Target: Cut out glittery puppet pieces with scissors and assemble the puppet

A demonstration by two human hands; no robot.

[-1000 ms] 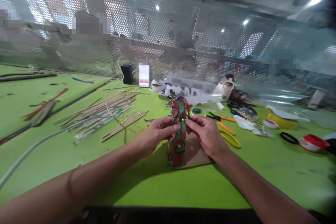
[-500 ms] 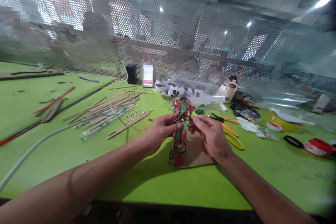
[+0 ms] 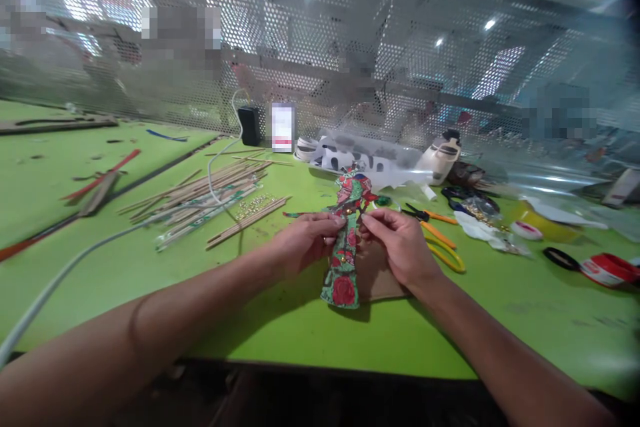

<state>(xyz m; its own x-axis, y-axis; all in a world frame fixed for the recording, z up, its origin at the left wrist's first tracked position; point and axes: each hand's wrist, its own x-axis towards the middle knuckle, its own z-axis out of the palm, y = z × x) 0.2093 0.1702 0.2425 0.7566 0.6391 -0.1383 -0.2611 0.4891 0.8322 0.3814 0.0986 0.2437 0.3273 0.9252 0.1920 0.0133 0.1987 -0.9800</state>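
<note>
I pinched the puppet point(image 3: 346, 240) at its middle with both my left hand point(image 3: 306, 241) and right hand point(image 3: 395, 243), fingertips closed on it. It hung over the cardboard point(image 3: 377, 273), apparently just touching it, on the table point(image 3: 150, 280).

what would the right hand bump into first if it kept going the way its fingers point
The right hand points left, toward the middle. Its fingertips already pinch the colourful paper figure, so that comes first. Just behind it is the left hand, which grips the figure from the other side. Depth looks about level.
</note>
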